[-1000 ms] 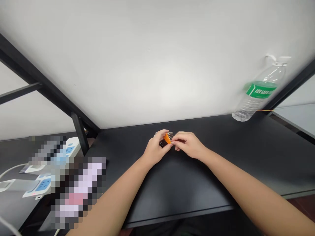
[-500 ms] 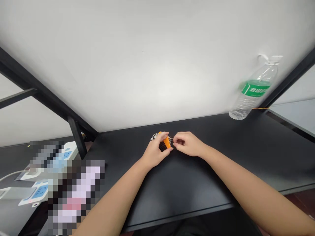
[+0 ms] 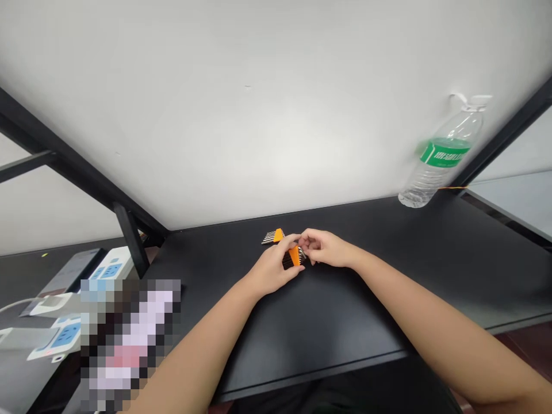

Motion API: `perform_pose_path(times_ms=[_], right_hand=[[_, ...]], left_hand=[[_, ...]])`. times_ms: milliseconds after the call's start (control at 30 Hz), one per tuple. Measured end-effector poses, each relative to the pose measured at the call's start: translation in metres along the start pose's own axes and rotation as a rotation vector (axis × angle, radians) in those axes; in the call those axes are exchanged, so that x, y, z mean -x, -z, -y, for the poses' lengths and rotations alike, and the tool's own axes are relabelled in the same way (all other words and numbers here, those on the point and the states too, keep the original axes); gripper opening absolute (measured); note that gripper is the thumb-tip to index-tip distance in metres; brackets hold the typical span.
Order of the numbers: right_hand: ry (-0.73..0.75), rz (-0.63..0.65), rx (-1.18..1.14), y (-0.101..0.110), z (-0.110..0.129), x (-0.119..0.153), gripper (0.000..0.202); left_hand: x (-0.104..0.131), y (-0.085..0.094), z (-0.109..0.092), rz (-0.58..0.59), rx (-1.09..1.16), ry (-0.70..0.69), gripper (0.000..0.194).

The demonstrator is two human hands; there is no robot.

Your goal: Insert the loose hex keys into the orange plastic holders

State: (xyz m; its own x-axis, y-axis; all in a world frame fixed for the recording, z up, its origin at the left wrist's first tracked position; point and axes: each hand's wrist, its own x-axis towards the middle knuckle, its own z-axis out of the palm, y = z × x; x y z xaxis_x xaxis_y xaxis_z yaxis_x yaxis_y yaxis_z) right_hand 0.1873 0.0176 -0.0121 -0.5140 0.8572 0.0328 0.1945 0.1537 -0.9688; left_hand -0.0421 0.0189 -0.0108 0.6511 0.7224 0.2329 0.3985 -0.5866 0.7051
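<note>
My left hand (image 3: 276,267) is closed around an orange hex key holder (image 3: 295,256), thumb on the near side and fingers on the far side. Bent silver ends of several hex keys (image 3: 301,255) stick out to its right. At those ends my right hand (image 3: 324,248) has its fingers curled and pinched on a hex key, whose length is mostly hidden. Just behind my left hand lies a second orange piece (image 3: 279,234) with several straight silver rods pointing left; whether it joins the held holder is hidden by my fingers.
The black table (image 3: 328,322) meets a white wall (image 3: 276,115) at the back. A clear plastic bottle (image 3: 444,152) with a green label stands at the back right. At the left are white power strips (image 3: 66,336), a dark flat device (image 3: 64,276), black frame bars (image 3: 131,238) and a blurred-out item.
My right fingers have come closer to the holder and touch the bent key ends. The held holder has shifted slightly nearer and right, so more of the orange piece behind shows.
</note>
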Motion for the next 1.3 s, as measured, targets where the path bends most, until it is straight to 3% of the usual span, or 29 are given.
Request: perform_pose_path(times_ms=[167,333,400,500,600,667,800,967,1133,1300], right_hand=[[-0.051,0.027,-0.180,0.001,-0.007,-0.005,0.032],[-0.062,-0.140,-0.130,0.014,-0.004,-0.003,0.029],[-0.095,-0.213,-0.016,0.024,-0.006,-0.002,0.023],[-0.152,-0.255,0.331,0.034,-0.011,-0.001,0.018],[-0.099,-0.315,0.667,0.033,-0.012,0.000,0.015],[-0.019,-0.356,0.744,0.026,-0.008,0.001,0.011],[0.070,-0.220,0.534,0.002,0.005,0.001,0.004],[0.050,-0.131,0.391,-0.021,0.013,-0.001,0.016],[0.001,-0.277,0.456,-0.016,0.006,-0.002,0.018],[-0.107,-0.328,0.569,0.003,-0.001,-0.001,0.017]], left_hand=[[-0.001,-0.001,0.000,0.012,-0.048,-0.014,0.076],[-0.002,0.000,0.006,-0.031,-0.189,0.056,0.078],[-0.002,0.001,0.008,-0.048,-0.227,0.087,0.078],[-0.002,0.002,0.008,-0.034,-0.259,0.112,0.076],[-0.002,0.003,0.006,-0.034,-0.295,0.116,0.075],[-0.002,0.002,0.004,-0.021,-0.300,0.111,0.075],[-0.001,0.001,0.000,0.001,-0.262,0.090,0.077],[-0.003,0.000,-0.004,0.008,-0.223,0.058,0.073],[-0.003,0.002,-0.001,0.012,-0.295,0.096,0.074],[-0.003,0.004,0.001,0.015,-0.331,0.158,0.072]])
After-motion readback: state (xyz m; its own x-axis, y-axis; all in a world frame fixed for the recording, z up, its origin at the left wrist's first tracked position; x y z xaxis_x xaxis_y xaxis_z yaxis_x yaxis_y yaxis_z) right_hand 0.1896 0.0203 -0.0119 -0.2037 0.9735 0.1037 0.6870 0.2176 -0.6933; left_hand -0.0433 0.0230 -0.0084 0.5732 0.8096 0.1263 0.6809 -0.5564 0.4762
